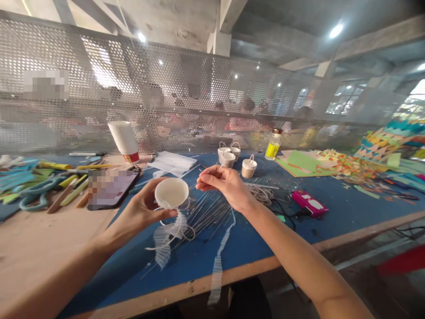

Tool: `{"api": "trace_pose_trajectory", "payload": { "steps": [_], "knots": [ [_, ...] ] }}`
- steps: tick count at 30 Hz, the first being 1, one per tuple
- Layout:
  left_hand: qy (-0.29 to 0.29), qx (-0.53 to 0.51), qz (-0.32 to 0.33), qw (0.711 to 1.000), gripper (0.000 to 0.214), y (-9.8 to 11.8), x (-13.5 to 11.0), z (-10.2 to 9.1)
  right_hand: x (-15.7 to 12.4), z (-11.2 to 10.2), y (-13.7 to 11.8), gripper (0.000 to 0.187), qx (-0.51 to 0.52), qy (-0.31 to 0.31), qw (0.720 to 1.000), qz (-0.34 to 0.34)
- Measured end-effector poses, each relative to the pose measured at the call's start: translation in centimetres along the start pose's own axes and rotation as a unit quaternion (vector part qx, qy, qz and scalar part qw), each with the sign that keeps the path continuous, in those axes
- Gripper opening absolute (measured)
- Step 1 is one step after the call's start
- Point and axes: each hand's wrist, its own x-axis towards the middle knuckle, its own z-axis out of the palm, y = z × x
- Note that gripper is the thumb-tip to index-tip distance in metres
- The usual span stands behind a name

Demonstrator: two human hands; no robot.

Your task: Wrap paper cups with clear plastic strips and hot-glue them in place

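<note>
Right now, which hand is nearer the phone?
Left. The left hand, holding the white cup, is just right of the phone; the right hand is farther right, past the cup.

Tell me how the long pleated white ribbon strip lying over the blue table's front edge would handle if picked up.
The long pleated white ribbon strip probably goes floppy: it already droops over the blue table's front edge. It looks see-through and thin, so likely very light and easily dragged. Its pleats could crush under a firm pinch.
</note>
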Motion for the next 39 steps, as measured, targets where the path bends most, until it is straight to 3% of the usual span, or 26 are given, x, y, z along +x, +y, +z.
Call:
{"api": "trace_pose_trajectory", "payload": {
  "steps": [6,9,14,19,24,28,32,39],
  "knots": [
    [0.003,0.017,0.023,1.000,0.072,0.0,-0.4,0.7,-1.5,2.0,-0.5,0.007,-0.050,0.000,0.998,-0.050],
    [0.008,0.036,0.051,0.998,0.073,-0.6,-0.5,0.8,-2.4,3.0,-0.2,0.004,-0.120,-0.003,0.986,-0.112],
    [0.008,0.063,0.071,0.995,0.073,-1.1,-0.6,0.9,-3.4,3.6,0.5,0.010,-0.279,-0.034,0.931,-0.232],
    [0.000,0.061,0.082,0.995,0.076,-0.9,-0.7,1.0,-3.6,3.7,1.0,0.013,-0.353,-0.074,0.880,-0.308],
    [0.009,0.076,0.097,0.992,0.077,-0.9,-0.9,1.1,-3.5,3.8,1.6,0.009,-0.406,-0.071,0.824,-0.390],
    [0.012,0.074,0.105,0.992,0.075,-0.9,-0.9,1.1,-3.6,3.7,1.4,0.008,-0.441,-0.052,0.795,-0.413],
    [0.018,0.081,0.115,0.990,0.073,-0.9,-0.8,1.2,-3.7,3.6,0.9,0.010,-0.428,-0.023,0.792,-0.434],
    [0.038,0.107,0.121,0.986,0.071,-0.5,-1.1,1.6,-4.0,3.9,1.5,0.013,-0.451,-0.055,0.766,-0.454]
  ]
}}
